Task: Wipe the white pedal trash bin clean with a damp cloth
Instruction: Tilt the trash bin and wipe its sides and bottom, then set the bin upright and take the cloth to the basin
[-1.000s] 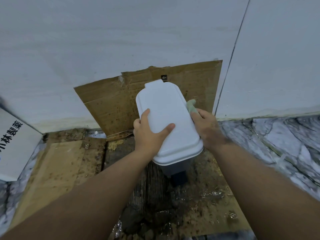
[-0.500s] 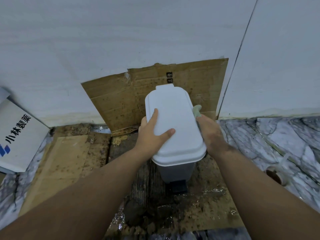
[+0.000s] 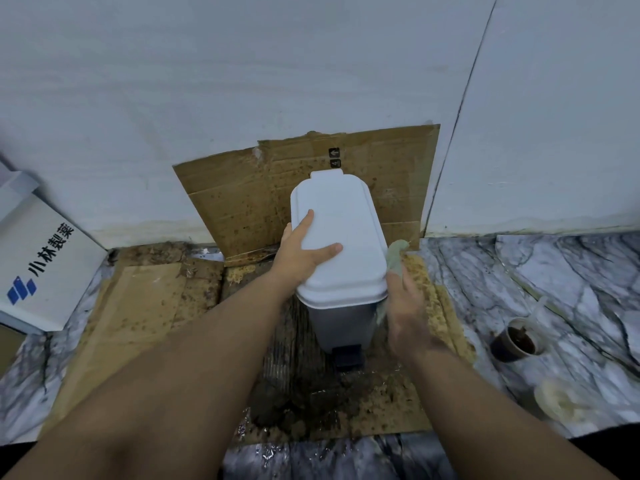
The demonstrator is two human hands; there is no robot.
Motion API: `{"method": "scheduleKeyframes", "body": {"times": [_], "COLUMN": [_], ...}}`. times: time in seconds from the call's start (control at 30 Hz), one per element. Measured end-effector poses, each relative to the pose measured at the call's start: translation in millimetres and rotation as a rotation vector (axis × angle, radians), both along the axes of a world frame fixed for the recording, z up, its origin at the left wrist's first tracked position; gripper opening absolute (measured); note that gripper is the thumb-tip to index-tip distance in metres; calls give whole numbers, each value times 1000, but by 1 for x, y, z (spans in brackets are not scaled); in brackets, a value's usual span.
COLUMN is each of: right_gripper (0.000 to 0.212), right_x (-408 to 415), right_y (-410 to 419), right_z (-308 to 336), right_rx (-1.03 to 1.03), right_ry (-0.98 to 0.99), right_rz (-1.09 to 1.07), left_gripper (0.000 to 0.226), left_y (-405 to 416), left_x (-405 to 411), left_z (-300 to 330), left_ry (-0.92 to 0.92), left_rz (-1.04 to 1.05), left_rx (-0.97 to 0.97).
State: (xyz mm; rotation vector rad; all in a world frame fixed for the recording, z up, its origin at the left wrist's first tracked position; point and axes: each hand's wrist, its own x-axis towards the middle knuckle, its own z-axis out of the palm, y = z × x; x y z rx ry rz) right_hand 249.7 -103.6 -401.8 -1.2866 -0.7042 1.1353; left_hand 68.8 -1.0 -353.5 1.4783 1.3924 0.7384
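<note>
White bin [image 3: 341, 308]: upright on soiled cardboard [image 3: 145, 306], long axis running away toward wall.
Left hand [image 3: 300, 252]: fingers flat on lid, steadying.
Right hand [image 3: 403, 306]: nearer the right flank, presses green cloth [image 3: 394, 258] there; curl unclear.

- right hand [image 3: 407, 313] and cloth [image 3: 394, 258] moved down from the lid rim onto the bin [image 3: 341, 244] right side wall
- cup [image 3: 516, 341] and a pale lid-like item [image 3: 561, 400] brought into view
</note>
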Motion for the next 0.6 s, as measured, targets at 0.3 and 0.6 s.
{"method": "scheduleKeyframes", "body": {"times": [0.3, 0.6], "right_gripper": [48, 41], "right_x": [-14, -13], "right_y": [-11, -23], "right_z": [29, 10], "right_rx": [12, -34], "right_ry": [48, -74], "right_rz": [-72, -91], "left_gripper": [100, 97], "left_y": [13, 1], "left_x": [3, -1], "left_z": [10, -9], "left_ry": [-41, 16], "left_rz": [-10, 7], "left_rx": [-13, 62]}}
